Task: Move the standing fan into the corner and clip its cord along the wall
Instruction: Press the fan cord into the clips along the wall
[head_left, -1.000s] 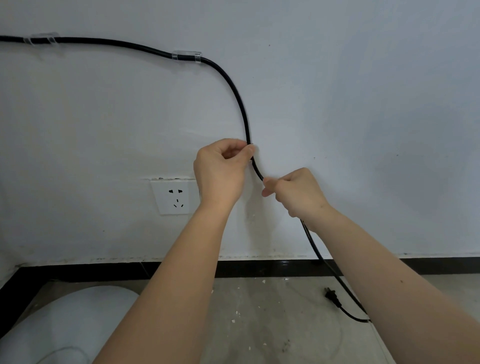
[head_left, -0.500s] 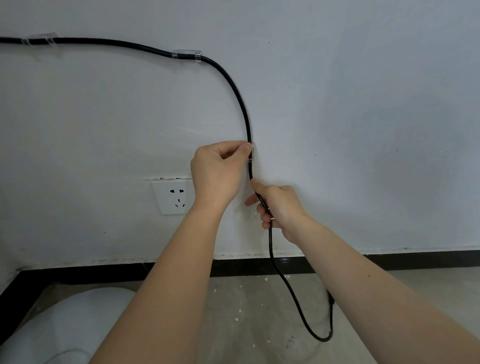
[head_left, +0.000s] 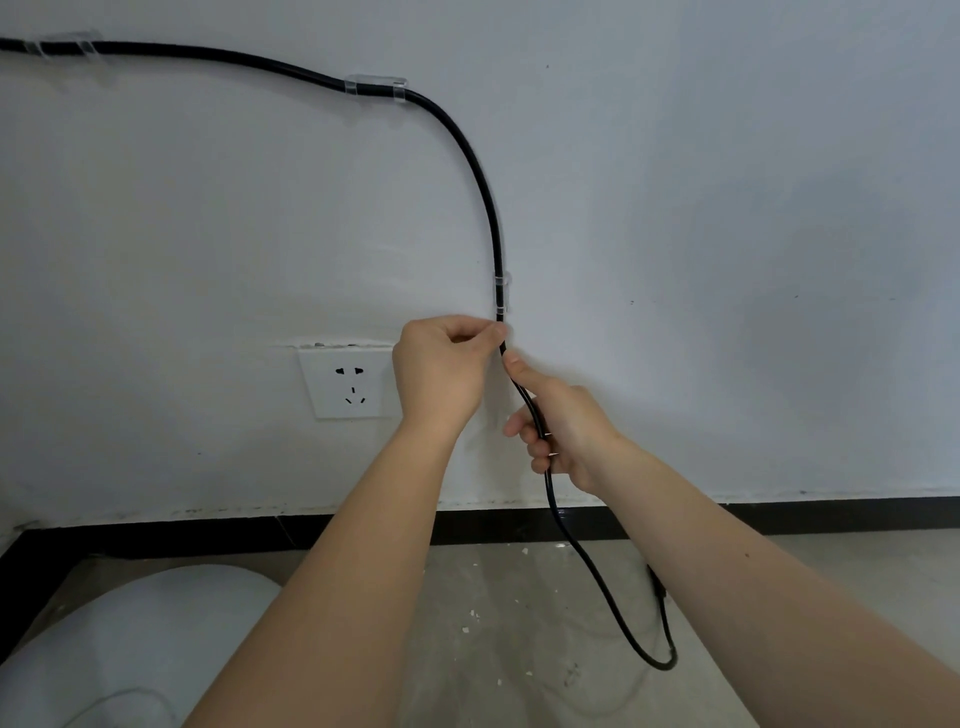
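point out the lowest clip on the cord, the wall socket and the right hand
lowest clip (head_left: 500, 293), head view, middle of the clear clip
wall socket (head_left: 347, 383), head view, centre of the white faceplate
right hand (head_left: 571, 431), head view, middle of the hand

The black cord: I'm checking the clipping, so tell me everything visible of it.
The cord is black, round, with a smooth rubbery-looking jacket. It enters at the upper left, runs along the white wall through clear clips, the left clip and the middle clip, then bends down through the lower clip. The left hand pinches it just below that clip; the right hand grips it lower. Beneath, it hangs loose, loops near the floor and turns up behind the right forearm.
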